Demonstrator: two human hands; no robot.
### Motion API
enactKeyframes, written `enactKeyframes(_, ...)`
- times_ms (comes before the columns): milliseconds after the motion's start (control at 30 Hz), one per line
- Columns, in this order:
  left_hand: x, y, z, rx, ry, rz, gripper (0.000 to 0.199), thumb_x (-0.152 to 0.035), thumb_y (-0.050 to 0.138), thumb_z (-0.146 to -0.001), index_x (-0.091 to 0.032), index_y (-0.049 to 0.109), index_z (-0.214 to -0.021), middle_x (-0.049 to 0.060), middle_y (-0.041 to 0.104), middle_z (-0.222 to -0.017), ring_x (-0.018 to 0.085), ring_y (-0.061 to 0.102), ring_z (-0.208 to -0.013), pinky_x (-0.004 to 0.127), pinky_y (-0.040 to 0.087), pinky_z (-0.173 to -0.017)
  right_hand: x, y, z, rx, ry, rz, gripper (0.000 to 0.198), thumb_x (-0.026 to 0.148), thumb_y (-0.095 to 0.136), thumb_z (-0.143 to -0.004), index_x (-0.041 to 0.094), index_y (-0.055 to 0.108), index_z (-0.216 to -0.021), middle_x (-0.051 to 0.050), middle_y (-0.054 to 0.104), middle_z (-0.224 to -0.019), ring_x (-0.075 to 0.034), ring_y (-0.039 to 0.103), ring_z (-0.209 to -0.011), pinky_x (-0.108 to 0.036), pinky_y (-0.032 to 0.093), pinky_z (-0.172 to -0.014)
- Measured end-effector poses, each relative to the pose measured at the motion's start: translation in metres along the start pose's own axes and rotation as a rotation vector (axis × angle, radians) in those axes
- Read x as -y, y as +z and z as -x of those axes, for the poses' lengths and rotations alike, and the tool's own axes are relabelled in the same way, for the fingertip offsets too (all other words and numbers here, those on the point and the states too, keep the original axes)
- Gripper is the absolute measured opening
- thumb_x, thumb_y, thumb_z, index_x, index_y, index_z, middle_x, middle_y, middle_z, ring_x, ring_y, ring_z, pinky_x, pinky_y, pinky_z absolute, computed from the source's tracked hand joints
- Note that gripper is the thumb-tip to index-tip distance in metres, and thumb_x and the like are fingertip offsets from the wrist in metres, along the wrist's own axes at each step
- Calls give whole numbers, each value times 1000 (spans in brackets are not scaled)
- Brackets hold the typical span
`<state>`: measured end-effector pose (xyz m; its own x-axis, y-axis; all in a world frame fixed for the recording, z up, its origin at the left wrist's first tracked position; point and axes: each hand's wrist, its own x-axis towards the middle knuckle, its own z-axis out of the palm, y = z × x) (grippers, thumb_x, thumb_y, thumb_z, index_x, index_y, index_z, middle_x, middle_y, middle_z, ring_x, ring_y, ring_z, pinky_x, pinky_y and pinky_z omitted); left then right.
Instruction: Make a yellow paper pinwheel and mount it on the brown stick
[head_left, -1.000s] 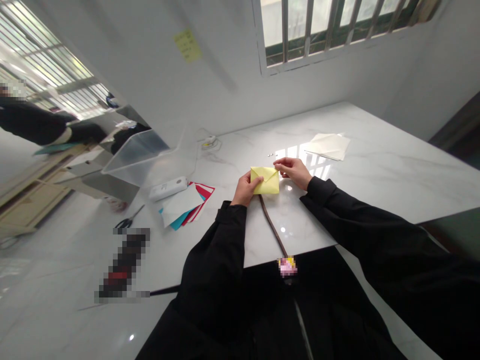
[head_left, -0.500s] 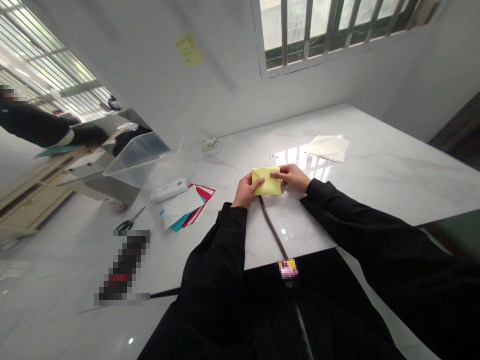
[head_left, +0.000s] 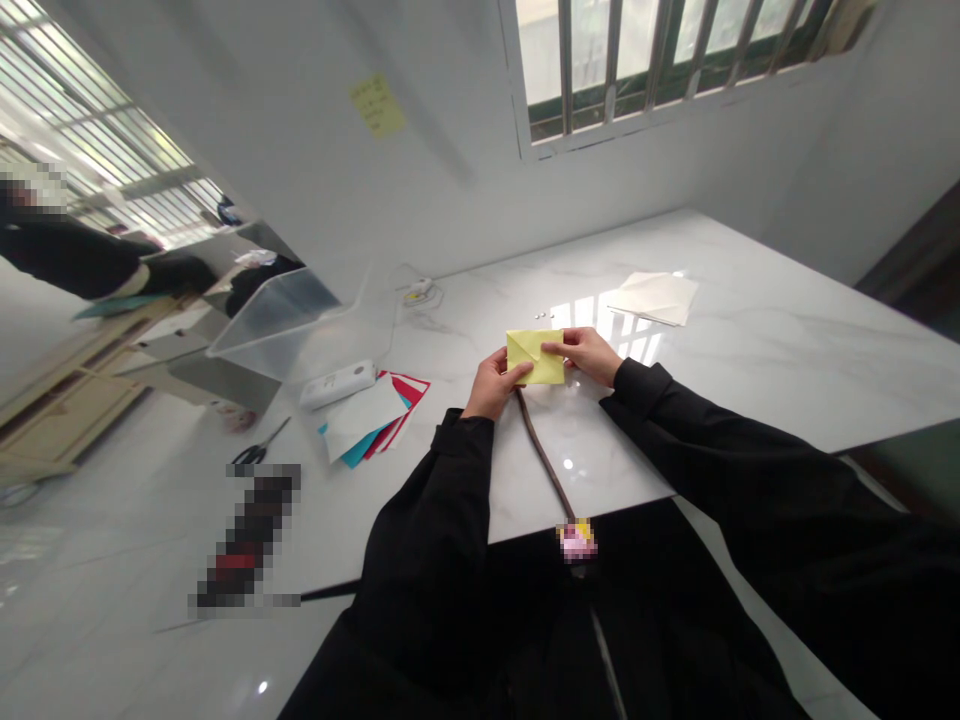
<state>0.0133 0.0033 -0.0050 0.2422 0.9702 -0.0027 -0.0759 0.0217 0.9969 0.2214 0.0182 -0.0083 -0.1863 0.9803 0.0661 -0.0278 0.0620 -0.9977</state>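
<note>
A small yellow paper envelope [head_left: 546,369], with fold lines meeting near its middle, is held up above the white marbled table [head_left: 780,350]. My left hand [head_left: 493,384] grips its left side, thumb across the front and the other fingers behind. At the right edge, my right hand [head_left: 590,354] pinches the paper, with its fingertips on the front face. Below the envelope, a thin brown cord [head_left: 546,455] runs down toward my black jacket. The fingers behind the paper are mostly hidden.
To the left lie white, blue and red paper sheets [head_left: 367,420], a white power strip [head_left: 337,384] and scissors [head_left: 259,450]. A clear plastic bin [head_left: 277,310] stands behind them. Cream sheets [head_left: 654,298] lie at the back right. Another person [head_left: 67,240] is at far left.
The yellow envelope has shifted slightly up and to the right in my hands. My left thumb has slid a little to the right and down across its front.
</note>
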Motion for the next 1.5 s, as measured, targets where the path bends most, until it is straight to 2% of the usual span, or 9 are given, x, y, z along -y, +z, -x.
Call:
enactKeyframes(267, 4, -2, -3, -6, 22, -25, 59, -39, 90, -66, -14, 70, -115, 9, 77, -102, 20, 73, -82, 27, 57, -69, -1, -1, -1, 63, 40, 60, 48, 55, 79, -77, 11, 80, -97, -8, 76, -87, -12, 58, -66, -22, 41, -53)
enactKeyframes(567, 5, -1, -2, -6, 32, -40, 61, -40, 90, -65, -14, 70, -116, 11, 78, -104, 22, 73, -83, 28, 56, -69, 1, 1, 1, 41, 24, 72, 51, 54, 80, -75, 10, 79, -100, -9, 76, -87, -13, 58, -66, -22, 41, -54)
enactKeyframes(767, 5, 0, -2, 10, 41, -14, 62, -41, 91, -64, -13, 70, -115, 11, 78, -104, 23, 73, -85, 31, 57, -74, 0, 1, 1, 38, 11, 96, 54, 56, 80, -74, 8, 79, -100, -8, 75, -84, -12, 56, -64, -22, 39, -54)
enactKeyframes(1067, 1, 2, 1, -11, 32, -57, 62, -41, 90, -65, -13, 70, -116, 11, 78, -102, 21, 72, -80, 26, 54, -64, -1, 2, 1, 44, 24, 32, 53, 54, 82, -72, 8, 79, -98, -8, 76, -85, -12, 58, -64, -22, 39, -52)
enactKeyframes(1267, 3, 2, 0, -23, 41, -58, 61, -41, 89, -66, -13, 70, -117, 12, 78, -105, 22, 73, -82, 28, 55, -66, -3, 1, -1, 90, 47, 47, 49, 54, 84, -70, 9, 78, -89, -7, 74, -77, -12, 56, -61, -22, 38, -52)
enactKeyframes(1500, 5, 0, -2, -12, 52, -63, 62, -42, 89, -66, -13, 70, -117, 12, 77, -106, 22, 73, -83, 30, 57, -71, -2, 0, -1, 116, 43, 88, 51, 56, 84, -71, 9, 78, -89, -7, 73, -76, -11, 55, -60, -23, 39, -53)
